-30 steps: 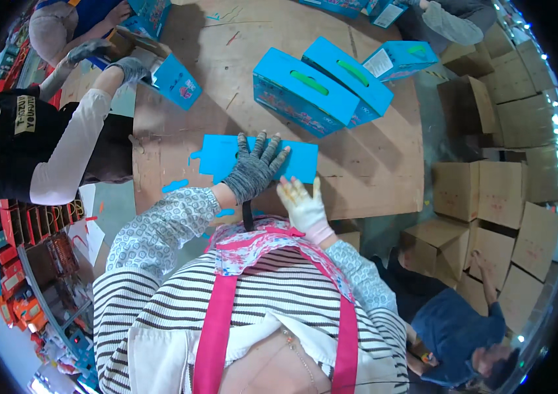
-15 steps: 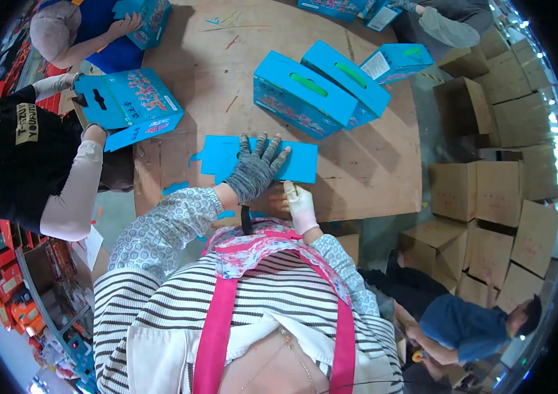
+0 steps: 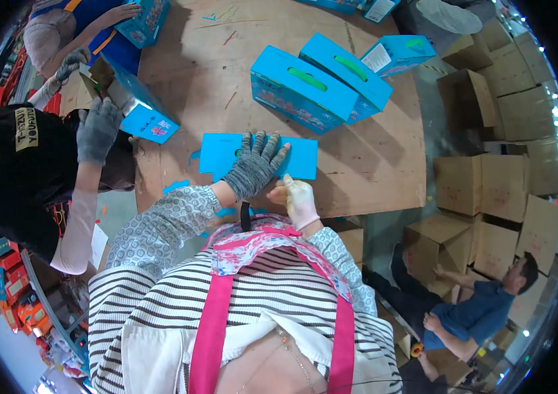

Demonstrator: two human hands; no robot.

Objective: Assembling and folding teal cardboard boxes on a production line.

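A blue cardboard box (image 3: 302, 157) lies in front of me at the table's near edge, its plain blue face up. A bit of green shows in it beside my left hand. My left hand (image 3: 256, 167), in a grey striped glove with bare fingertips, rests flat on that face with its fingers spread. Against the box's near edge is my right hand (image 3: 297, 199), in a whitish glove, thumb up and fingers curled. Whether anything is between those fingers is hidden.
Blue boxes with green handles (image 3: 305, 88) stand on the wooden table (image 3: 371, 177) beyond my hands. Blue scraps (image 3: 176, 187) lie at its left edge. A co-worker at left handles an open box (image 3: 151, 123). Brown cartons (image 3: 456, 184) are stacked on the right, near another person.
My left hand stays flat on the box. My right hand's fingers have curled in and shifted slightly left at the near edge. The left co-worker's box has been tilted and turned.
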